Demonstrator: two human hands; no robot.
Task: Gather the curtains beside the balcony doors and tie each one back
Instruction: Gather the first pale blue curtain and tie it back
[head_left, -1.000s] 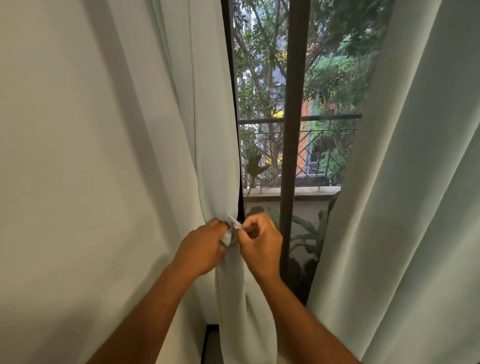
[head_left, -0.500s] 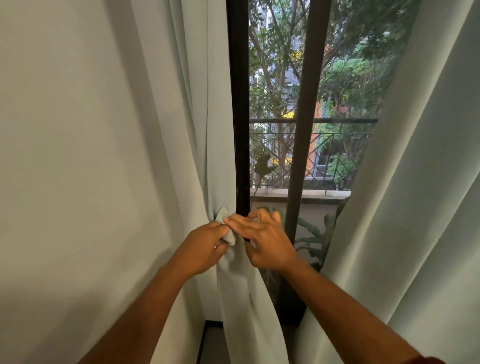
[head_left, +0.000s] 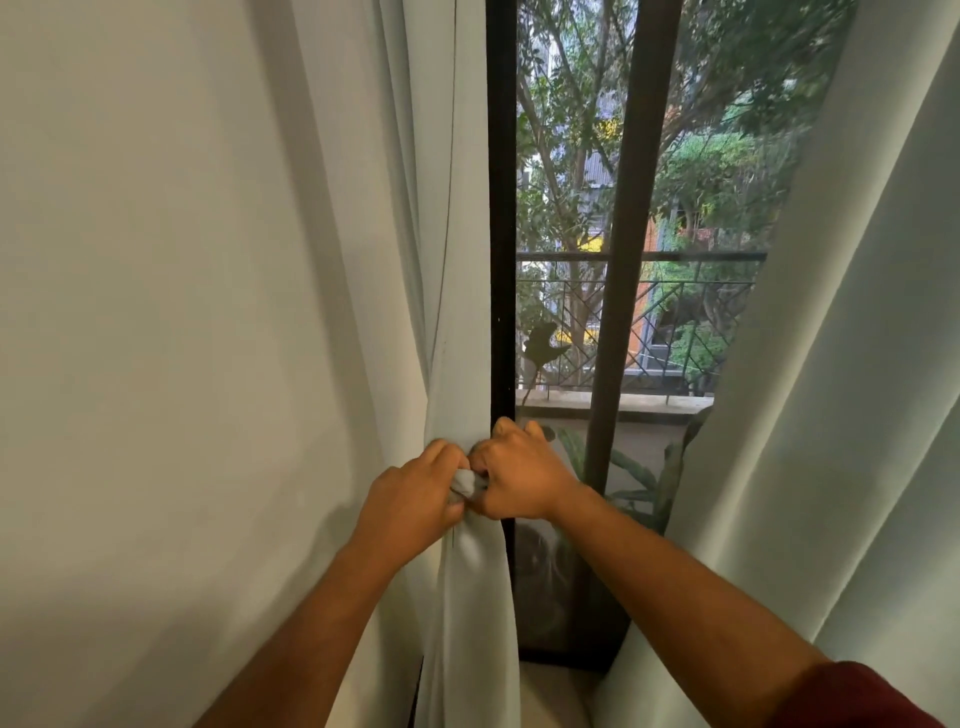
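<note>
The pale left curtain (head_left: 457, 260) hangs bunched against the dark balcony door frame (head_left: 501, 234). At waist height a small grey tie-back (head_left: 465, 483) wraps its gathered folds. My left hand (head_left: 410, 504) grips the tie and curtain from the left. My right hand (head_left: 519, 478) curls round the tie from the right, knuckles touching my left hand. The tie's ends are hidden between my fingers. The right curtain (head_left: 831, 415) hangs loose, slanting across the glass.
A plain wall (head_left: 156, 312) fills the left side. Through the glass (head_left: 566, 208) I see a balcony railing (head_left: 675, 312), potted plants and trees. A second dark door post (head_left: 628, 234) stands right of my hands.
My right hand went from open, fingers stretched over the tie, to curled tight against my left hand. The view came closer to the curtain.
</note>
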